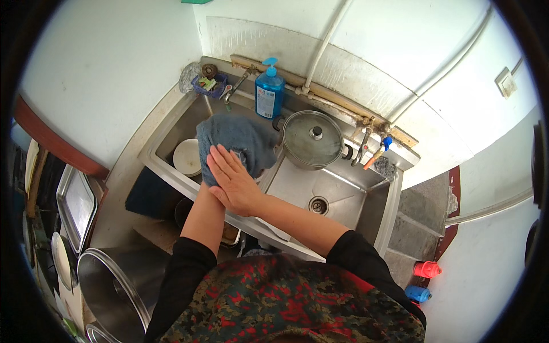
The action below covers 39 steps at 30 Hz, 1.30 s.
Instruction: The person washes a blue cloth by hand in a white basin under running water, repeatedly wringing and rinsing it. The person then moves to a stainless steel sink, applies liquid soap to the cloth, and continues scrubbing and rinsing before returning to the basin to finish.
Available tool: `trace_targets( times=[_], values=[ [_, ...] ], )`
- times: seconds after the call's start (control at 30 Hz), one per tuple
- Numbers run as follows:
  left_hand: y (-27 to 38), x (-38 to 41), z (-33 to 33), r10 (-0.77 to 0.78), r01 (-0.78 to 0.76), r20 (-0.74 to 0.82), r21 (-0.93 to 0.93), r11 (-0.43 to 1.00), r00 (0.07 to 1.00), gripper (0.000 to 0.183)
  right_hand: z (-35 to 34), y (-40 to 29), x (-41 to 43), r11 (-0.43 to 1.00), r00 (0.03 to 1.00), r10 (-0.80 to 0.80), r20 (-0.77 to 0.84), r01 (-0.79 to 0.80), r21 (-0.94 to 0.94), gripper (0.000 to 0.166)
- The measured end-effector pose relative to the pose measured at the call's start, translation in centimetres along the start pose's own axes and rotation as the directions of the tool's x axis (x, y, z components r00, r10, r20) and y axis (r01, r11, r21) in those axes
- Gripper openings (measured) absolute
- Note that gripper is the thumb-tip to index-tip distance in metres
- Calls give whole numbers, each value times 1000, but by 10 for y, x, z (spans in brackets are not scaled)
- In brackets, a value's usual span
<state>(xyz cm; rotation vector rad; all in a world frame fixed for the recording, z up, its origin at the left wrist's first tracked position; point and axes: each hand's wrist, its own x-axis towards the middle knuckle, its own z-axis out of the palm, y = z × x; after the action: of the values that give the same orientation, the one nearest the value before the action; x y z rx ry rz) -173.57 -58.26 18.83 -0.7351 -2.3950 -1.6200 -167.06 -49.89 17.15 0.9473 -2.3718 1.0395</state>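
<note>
A blue-grey cloth (236, 133) is bunched over the divider between the two sink basins. My right hand (233, 182) lies flat on the cloth's near side, fingers stretched out, its heel by my left wrist. The cloth covers my left hand, so its fingers are hidden; only the forearm runs up to the cloth's lower edge. In the left basin, beside the cloth, sits a white bowl (187, 157). To the right, a lidded metal pot (313, 139) with black handles stands at the back of the stainless steel sink (296, 184).
Behind the cloth stands a blue pump bottle (270, 92). One tap (236, 88) is at the left basin, another (363, 143) at the right. A purple basket (210, 85) occupies the back left corner. A large metal basin (124, 291) and a tray (77, 206) are at lower left.
</note>
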Motion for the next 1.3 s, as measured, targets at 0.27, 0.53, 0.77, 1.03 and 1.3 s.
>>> trace_targets(
  times=[0.27,0.53,0.77,1.03,1.3],
  values=[
    [4,13,30,249,-164,-212,354,921,945,23,-27,88,72,958,940,216,263,-256,129,65],
    [-29,-6,-15,-79,78,-20,-54,995,997,26,33,7,-3,997,997,72,-24,-71,40,65],
    [-28,5,-3,33,-14,-252,77,997,967,23,19,40,34,910,865,407,-294,-357,208,27],
    [-46,31,-31,-5,26,-258,77,997,966,19,39,35,49,920,952,303,-41,-281,274,20],
    [-69,88,-25,118,-41,-283,264,964,952,16,7,75,71,960,903,193,384,-255,118,20]
  ],
)
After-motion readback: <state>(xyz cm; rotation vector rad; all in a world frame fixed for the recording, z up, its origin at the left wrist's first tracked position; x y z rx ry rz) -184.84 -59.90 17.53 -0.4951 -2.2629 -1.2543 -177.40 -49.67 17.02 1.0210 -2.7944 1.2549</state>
